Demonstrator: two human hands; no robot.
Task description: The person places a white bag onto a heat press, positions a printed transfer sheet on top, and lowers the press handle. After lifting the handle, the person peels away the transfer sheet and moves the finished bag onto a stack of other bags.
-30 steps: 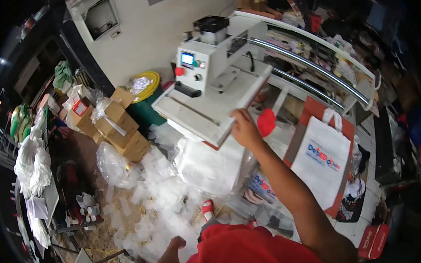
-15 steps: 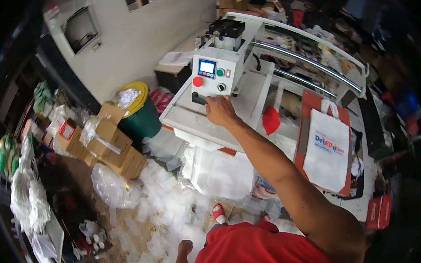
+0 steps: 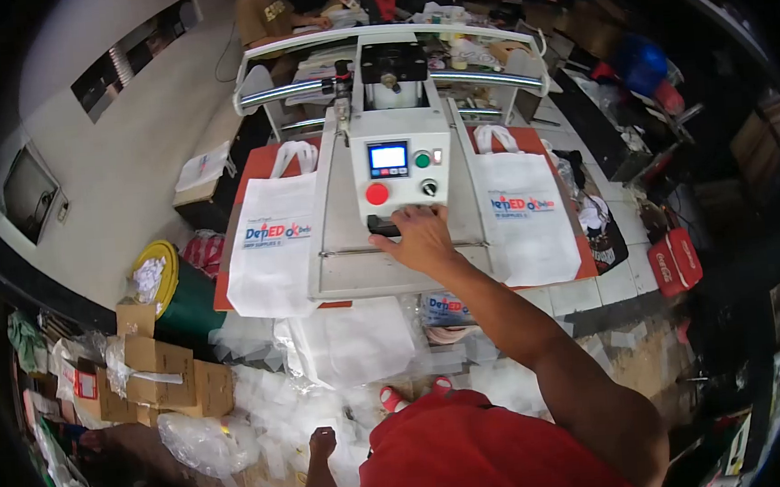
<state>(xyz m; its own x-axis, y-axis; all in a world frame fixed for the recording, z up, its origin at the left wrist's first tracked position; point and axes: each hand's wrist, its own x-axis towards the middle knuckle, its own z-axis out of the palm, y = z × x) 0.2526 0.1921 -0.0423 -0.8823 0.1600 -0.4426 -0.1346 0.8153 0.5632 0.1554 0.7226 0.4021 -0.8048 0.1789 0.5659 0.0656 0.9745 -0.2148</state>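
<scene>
My right hand [image 3: 421, 239] is wrapped over the black handle [image 3: 382, 225] on the front of a white heat press head [image 3: 402, 163]. The head has a lit screen, a red button and a green button. Beneath it a flat metal plate [image 3: 346, 266] lies between two printed white tote bags. The left bag [image 3: 273, 247] and the right bag [image 3: 530, 234] rest on red-brown pads, partly hidden by the plate. Down beside the red shirt hangs my left hand [image 3: 322, 442], fingers curled, with nothing visible in it.
Chrome rails [image 3: 487, 77] run behind the head. White bags in plastic [image 3: 347, 341] sit below the press. Cardboard boxes [image 3: 159, 373] and a green bin [image 3: 186, 298] stand at left. A red Coca-Cola cooler [image 3: 675, 261] is at right. Another person [image 3: 267, 17] works behind.
The press head has slid from the left side to the middle with my right hand on its handle. The left tote bag has come into view. My view has turned too.
</scene>
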